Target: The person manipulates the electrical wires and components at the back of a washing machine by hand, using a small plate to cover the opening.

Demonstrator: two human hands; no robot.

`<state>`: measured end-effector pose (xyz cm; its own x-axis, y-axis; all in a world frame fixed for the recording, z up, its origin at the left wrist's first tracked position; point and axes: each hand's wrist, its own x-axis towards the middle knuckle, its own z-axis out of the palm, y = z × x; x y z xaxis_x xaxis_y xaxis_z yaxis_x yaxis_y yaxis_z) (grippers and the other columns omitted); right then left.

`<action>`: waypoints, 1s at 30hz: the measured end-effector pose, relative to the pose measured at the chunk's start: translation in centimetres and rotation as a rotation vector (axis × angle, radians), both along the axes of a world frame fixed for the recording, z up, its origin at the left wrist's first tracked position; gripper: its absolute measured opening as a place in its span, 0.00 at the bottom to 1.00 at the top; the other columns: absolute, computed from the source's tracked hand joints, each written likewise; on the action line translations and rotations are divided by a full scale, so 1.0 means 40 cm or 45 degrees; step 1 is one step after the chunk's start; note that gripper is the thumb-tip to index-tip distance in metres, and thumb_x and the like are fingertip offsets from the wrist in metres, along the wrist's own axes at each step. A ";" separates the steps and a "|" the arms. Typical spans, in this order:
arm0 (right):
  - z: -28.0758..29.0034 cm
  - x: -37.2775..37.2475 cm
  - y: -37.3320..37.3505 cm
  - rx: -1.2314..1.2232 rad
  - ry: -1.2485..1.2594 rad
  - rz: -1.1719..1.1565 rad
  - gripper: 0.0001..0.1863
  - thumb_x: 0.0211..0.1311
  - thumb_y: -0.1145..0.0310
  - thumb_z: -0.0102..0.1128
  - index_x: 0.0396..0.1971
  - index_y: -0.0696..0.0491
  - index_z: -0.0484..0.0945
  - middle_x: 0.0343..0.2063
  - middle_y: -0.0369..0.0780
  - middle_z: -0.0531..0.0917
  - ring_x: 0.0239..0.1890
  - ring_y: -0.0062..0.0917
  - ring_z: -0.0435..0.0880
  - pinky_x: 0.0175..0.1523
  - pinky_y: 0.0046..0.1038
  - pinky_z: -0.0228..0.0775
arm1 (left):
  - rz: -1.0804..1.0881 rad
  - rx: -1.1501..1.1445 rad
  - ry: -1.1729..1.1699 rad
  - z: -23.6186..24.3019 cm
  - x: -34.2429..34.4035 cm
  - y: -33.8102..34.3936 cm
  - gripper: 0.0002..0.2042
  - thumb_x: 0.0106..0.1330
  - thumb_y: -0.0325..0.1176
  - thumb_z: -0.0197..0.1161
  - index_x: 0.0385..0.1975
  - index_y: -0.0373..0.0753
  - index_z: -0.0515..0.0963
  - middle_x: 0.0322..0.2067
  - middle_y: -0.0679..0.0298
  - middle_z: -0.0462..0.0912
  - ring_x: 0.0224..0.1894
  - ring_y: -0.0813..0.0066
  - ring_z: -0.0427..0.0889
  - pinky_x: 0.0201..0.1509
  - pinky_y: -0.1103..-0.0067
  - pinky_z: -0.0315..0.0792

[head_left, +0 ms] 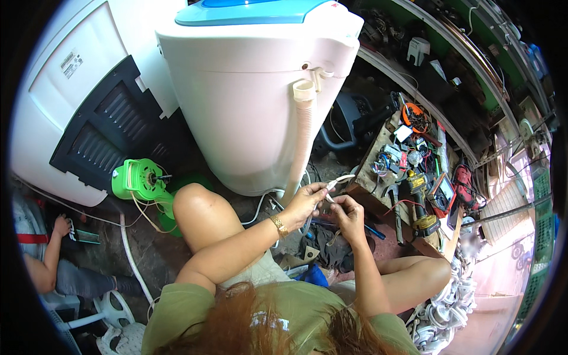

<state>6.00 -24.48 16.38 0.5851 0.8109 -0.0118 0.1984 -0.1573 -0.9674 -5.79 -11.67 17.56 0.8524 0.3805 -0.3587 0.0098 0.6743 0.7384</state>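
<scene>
My left hand [307,201], with a gold watch at its wrist, pinches a pale white cable [338,182] whose end sticks out above my fingers. Just right of it and a little lower, my right hand [346,216] also has its fingers closed on the cable, thumb raised along it. The exact part between my fingertips is too small to make out. Behind my hands stands a white washing machine [236,106] with a light blue lid and a ribbed drain hose [302,130] down its side. Cords and dark cloth lie on the floor below my hands.
A low wooden bench [370,177] at right holds a drill [420,213], an orange bowl and small parts. Shelves [449,53] rise behind. A white panel [53,118] and green motor [139,179] are at left. Another person [44,254] sits at far left. White parts lie piled lower right.
</scene>
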 end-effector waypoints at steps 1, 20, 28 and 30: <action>-0.010 0.012 -0.002 -0.020 -0.015 -0.019 0.04 0.59 0.76 0.57 0.32 0.61 0.77 0.26 0.34 0.81 0.30 0.15 0.76 0.35 0.18 0.70 | -0.058 -0.045 -0.117 0.001 0.000 -0.013 0.09 0.70 0.36 0.52 0.45 0.44 0.76 0.32 0.75 0.76 0.22 0.91 0.63 0.21 0.92 0.58; 0.048 -0.001 0.022 0.001 0.062 -0.423 0.11 0.56 0.77 0.58 0.40 0.62 0.77 0.30 0.36 0.81 0.33 0.18 0.77 0.42 0.20 0.69 | 0.275 0.435 -0.145 -0.042 0.031 -0.013 0.09 0.65 0.26 0.56 0.44 0.39 0.73 0.35 0.69 0.80 0.31 0.87 0.77 0.25 0.89 0.66; 0.062 -0.020 0.112 0.666 0.233 -0.155 0.05 0.57 0.72 0.62 0.31 0.57 0.79 0.32 0.35 0.78 0.33 0.19 0.75 0.39 0.19 0.67 | 0.123 -0.279 -0.184 -0.015 0.036 -0.037 0.04 0.65 0.33 0.56 0.37 0.44 0.73 0.29 0.75 0.70 0.25 0.88 0.67 0.23 0.90 0.59; 0.050 -0.025 0.102 0.649 0.604 -0.180 0.04 0.60 0.71 0.60 0.30 0.56 0.78 0.36 0.37 0.78 0.38 0.19 0.75 0.45 0.22 0.68 | -0.044 -0.659 -0.145 -0.018 0.026 -0.010 0.06 0.65 0.38 0.57 0.37 0.46 0.73 0.27 0.76 0.68 0.22 0.88 0.63 0.20 0.91 0.56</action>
